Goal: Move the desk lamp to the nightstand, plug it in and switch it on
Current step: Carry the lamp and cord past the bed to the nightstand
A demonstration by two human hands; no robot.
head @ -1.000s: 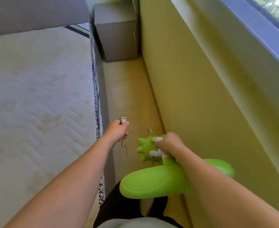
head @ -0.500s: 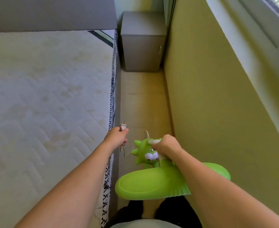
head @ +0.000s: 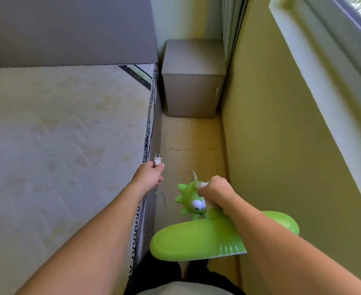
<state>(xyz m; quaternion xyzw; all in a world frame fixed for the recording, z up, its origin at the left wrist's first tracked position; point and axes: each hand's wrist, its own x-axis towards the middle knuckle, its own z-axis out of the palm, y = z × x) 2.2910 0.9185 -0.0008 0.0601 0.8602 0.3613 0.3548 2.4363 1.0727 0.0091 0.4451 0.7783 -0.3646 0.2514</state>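
- Narrow floor point(head: 188, 141) is running between a bare mattress point(head: 64, 135) on the left and a yellow-green wall point(head: 271, 124) on the right, ending at the grey nightstand point(head: 193, 81) in the far corner, under a window point(head: 335, 28).
- The right hand point(head: 214, 188) is gripping the green desk lamp point(head: 196, 237) around its neck — carrying it in the air, well short of the nightstand, with the cartoon spiky head point(head: 191, 200) just beside the knuckles.
- The left hand point(head: 151, 177) is closing around the white plug point(head: 157, 160), prongs pointing up and forward; a loop of thin cord point(head: 162, 196) is dangling below it.
- No socket is showing, so where the plug will go cannot be told.
- Risks, as I judge them: the slack cord is hanging loose and could be snagging on the mattress edge or a foot in this tight passage — jerking the plug free or tipping the lamp; the wide shade could be bumping the wall.
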